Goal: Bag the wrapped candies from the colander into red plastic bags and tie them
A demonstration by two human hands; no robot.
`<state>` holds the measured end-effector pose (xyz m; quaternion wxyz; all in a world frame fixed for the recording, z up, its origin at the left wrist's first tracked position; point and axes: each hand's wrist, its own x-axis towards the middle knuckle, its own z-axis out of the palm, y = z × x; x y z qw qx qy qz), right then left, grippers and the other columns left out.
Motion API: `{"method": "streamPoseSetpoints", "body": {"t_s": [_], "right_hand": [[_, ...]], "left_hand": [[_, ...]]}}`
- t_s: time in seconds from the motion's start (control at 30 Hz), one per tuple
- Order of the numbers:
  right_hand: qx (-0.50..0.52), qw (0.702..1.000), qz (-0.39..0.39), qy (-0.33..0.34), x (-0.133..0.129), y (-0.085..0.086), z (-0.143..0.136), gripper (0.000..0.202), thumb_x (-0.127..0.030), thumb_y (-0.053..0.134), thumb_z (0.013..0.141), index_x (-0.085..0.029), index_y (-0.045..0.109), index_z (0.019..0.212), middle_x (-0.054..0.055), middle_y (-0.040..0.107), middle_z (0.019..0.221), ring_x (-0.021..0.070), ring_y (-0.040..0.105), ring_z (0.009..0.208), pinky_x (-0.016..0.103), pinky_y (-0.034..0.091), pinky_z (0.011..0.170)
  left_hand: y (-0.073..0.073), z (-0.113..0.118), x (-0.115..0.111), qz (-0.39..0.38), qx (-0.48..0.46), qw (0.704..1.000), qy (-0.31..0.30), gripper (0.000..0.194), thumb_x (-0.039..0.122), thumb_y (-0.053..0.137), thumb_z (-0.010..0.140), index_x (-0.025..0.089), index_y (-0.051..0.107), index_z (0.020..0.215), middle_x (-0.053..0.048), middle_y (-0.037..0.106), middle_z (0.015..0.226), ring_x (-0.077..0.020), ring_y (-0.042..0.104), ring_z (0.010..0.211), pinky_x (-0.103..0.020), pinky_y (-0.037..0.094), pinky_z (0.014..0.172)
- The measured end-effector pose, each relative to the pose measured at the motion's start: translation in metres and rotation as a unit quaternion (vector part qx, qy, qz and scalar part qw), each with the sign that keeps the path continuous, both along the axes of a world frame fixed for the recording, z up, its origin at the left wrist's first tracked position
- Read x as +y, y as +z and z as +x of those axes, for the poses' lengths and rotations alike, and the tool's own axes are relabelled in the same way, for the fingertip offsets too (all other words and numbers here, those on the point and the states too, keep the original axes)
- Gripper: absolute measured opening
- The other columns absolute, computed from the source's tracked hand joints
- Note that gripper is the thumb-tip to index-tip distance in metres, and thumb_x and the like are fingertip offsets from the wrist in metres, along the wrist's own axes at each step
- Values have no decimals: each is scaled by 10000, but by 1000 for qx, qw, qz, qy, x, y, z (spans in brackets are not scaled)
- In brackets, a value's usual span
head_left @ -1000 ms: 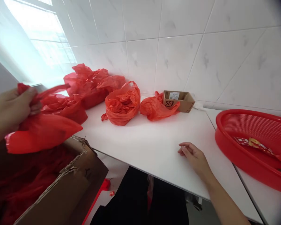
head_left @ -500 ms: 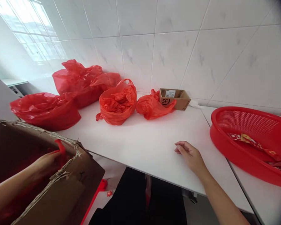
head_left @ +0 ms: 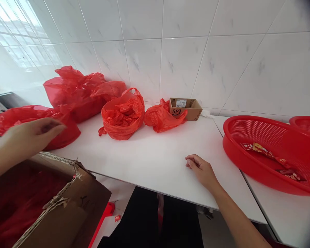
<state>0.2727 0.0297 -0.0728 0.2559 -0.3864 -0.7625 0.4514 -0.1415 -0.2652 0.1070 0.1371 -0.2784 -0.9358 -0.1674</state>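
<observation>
My left hand (head_left: 34,133) is raised over the far rim of a torn-edged cardboard box (head_left: 90,196), in front of a red plastic bag (head_left: 69,129). Its fingers are loosely bent with the thumb apart, and nothing shows in them. Inside the box lies a mass of red material (head_left: 28,196), blurred and dark. My right hand (head_left: 200,170) rests on the white table (head_left: 144,162), its fingers curled in and the thumb laid against them. No object is visible in that hand.
Along the tiled wall stand more red bags (head_left: 80,91), an open knotted-handle red bag (head_left: 122,119), a smaller red bag (head_left: 162,117) and a small carton (head_left: 189,113). At right, a red plastic basket (head_left: 250,162) holds several printed packets (head_left: 260,150). Another red basket (head_left: 306,120) sits behind.
My left hand has come up out of the cardboard box, and the red thing at its fingers no longer shows there. The view has turned slightly right. My right hand keeps its place.
</observation>
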Motion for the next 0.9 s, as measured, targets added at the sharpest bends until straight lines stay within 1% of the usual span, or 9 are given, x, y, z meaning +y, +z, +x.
{"method": "streamPoseSetpoints", "body": {"t_s": [0.07, 0.17, 0.27, 0.33, 0.47, 0.53, 0.63, 0.8, 0.9], "right_hand": [[4, 1000, 5, 1, -1, -1, 0, 242, -423, 494, 890, -254, 634, 993, 12, 662, 830, 184, 627, 852, 314, 465, 785], [17, 1000, 15, 5, -2, -2, 0, 273, -407, 460, 905, -254, 636, 1048, 17, 657, 834, 185, 622, 841, 318, 463, 784], [14, 1000, 23, 2, -3, -1, 0, 307, -402, 454, 908, -264, 628, 1120, 17, 656, 828, 190, 610, 831, 324, 458, 779], [8, 1000, 24, -2, -3, 0, 0, 318, -406, 457, 906, -270, 624, 1141, 14, 655, 820, 190, 600, 813, 324, 455, 766], [16, 1000, 23, -4, -3, 2, -1, 310, -411, 465, 904, -259, 625, 1121, 13, 653, 801, 185, 588, 786, 315, 452, 751], [26, 999, 21, -1, -2, 2, -1, 307, -411, 461, 907, -253, 619, 1118, 14, 653, 800, 186, 591, 791, 312, 452, 750], [29, 999, 18, 7, -2, 3, -1, 303, -414, 451, 915, -255, 616, 1113, 16, 653, 802, 187, 590, 778, 312, 450, 733], [13, 1000, 20, 15, -2, 4, -2, 271, -413, 442, 923, -275, 622, 1071, 5, 646, 787, 182, 574, 737, 305, 436, 701], [14, 1000, 19, 13, -2, 5, -2, 263, -413, 448, 920, -274, 626, 1056, 4, 651, 790, 178, 571, 726, 295, 432, 680]], "left_hand": [[10, 31, 39, -13, -22, 997, -75, 349, 530, 520, 790, 266, 672, 960, 69, 669, 848, -147, 594, 779, -296, 449, 835], [4, 74, 103, 11, -76, 978, -194, 283, 459, 532, 817, 231, 668, 913, 25, 677, 798, -166, 603, 730, -268, 458, 705], [-23, 103, 165, -3, -94, 954, -285, 235, 392, 512, 847, 249, 669, 950, 16, 697, 950, -172, 629, 861, -251, 473, 756], [-48, 116, 203, -20, -100, 939, -328, 297, 333, 517, 852, 281, 635, 1120, 5, 671, 1087, -168, 631, 946, -250, 468, 838], [-97, 134, 256, -70, -117, 932, -335, 582, 412, 569, 855, 244, 441, 1398, -119, 541, 1312, -236, 613, 1055, -348, 463, 913], [-112, 138, 269, -97, -124, 933, -323, 527, 442, 579, 865, 177, 516, 1317, -145, 549, 1298, -268, 578, 1115, -423, 450, 946], [-119, 135, 270, -133, -128, 934, -306, 347, 423, 551, 906, 143, 620, 1099, -101, 631, 1142, -230, 601, 1042, -444, 477, 908], [-110, 119, 254, -202, -151, 934, -252, 309, 434, 564, 896, 139, 652, 881, -44, 676, 851, -172, 645, 805, -369, 515, 777], [-92, 112, 243, -240, -182, 922, -243, 225, 386, 721, 731, 182, 657, 662, -20, 679, 676, -187, 652, 693, -326, 510, 696]]}}
